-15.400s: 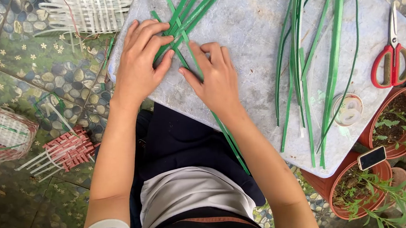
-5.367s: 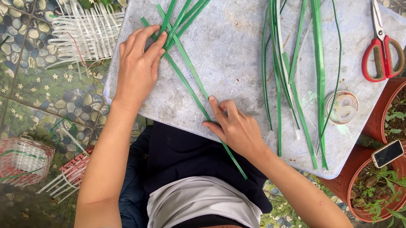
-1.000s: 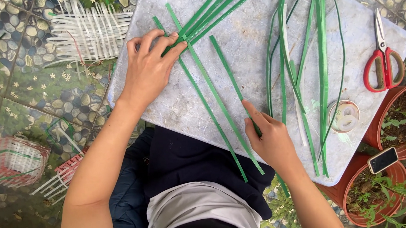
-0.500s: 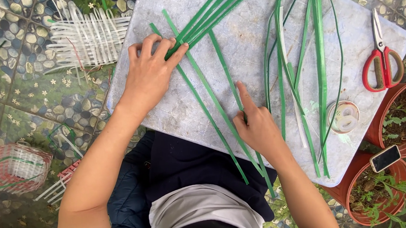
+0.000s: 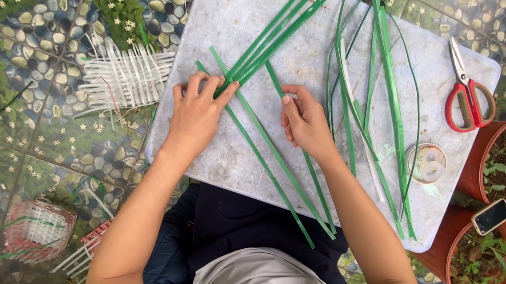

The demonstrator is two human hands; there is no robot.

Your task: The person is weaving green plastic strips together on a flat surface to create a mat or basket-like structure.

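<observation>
On the grey board, hands pressing green strips

Grey board; green strips, red scissors, tape roll

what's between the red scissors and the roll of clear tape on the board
Head view: bare grey board separates the red-handled scissors from the clear tape roll; nothing lies between.

A small rectangular phone with a dark screen rests on a terracotta pot's rim.
</observation>
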